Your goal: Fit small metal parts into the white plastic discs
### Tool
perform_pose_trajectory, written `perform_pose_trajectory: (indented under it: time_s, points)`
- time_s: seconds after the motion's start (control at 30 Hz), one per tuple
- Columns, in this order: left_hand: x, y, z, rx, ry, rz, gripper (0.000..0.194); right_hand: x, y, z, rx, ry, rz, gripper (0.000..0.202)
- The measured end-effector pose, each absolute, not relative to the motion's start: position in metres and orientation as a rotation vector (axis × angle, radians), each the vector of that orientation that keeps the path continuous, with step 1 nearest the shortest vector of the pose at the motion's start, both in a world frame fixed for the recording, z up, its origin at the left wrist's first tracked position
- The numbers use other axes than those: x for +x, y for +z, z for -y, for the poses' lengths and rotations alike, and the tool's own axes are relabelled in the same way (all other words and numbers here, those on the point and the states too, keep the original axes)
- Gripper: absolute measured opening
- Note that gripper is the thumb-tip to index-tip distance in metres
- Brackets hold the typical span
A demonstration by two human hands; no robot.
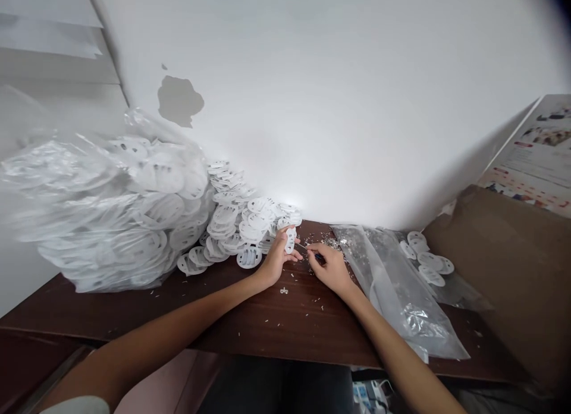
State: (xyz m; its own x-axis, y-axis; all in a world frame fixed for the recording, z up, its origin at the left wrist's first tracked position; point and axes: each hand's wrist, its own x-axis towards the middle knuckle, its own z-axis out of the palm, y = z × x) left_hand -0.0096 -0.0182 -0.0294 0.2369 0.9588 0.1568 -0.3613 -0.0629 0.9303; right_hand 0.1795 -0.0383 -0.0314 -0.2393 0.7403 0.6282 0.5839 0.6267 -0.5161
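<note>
My left hand (275, 260) is closed around the edge of a white slotted plastic disc (289, 240), which stands tilted between the fingers. Just to its right, my right hand (329, 267) pinches a thin metal tool (301, 246) pointing at the disc. A dark blue bit shows under the right fingers, but the tool's exact kind is too small to make out. Behind the left hand rises a heap of similar white discs (225, 215). One slotted disc (248, 257) lies flat beside the left wrist. Small metal pieces (332, 242) are scattered beyond the right hand.
A large clear bag full of white discs (134, 223) stands on the left of the brown table (267, 325). Right of my hand lies a flat plastic bag (401, 295), with several loose discs (430, 261) beside a cardboard box (504, 271). A white wall (334, 104) closes the back.
</note>
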Motion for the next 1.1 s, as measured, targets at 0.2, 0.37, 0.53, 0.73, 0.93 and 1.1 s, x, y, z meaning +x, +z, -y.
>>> perform_pose_trajectory:
  time_s: [0.2,0.37,0.53,0.73,0.93,1.1]
  points:
    - [-0.01,-0.028,0.017,1.167,1.21,-0.721,0.063,0.184,-0.024,0.037,-1.033,0.254,1.936,0.021]
    - [-0.01,-0.03,0.016,1.185,1.208,-0.731,0.058,0.186,-0.02,0.041,-1.057,0.233,2.0,0.023]
    - [-0.011,-0.028,0.017,1.201,1.201,-0.734,0.058,0.186,-0.02,0.042,-1.072,0.195,2.016,0.024]
    - [-0.011,-0.028,0.017,1.186,1.197,-0.707,0.056,0.185,-0.022,0.041,-1.07,0.241,1.98,0.023]
    - [-0.01,-0.032,0.015,1.177,1.186,-0.685,0.059,0.182,-0.023,0.041,-1.081,0.291,1.918,0.02]
    - [-0.01,-0.037,0.016,1.207,1.182,-0.686,0.055,0.18,-0.02,0.042,-1.083,0.294,1.931,0.02]
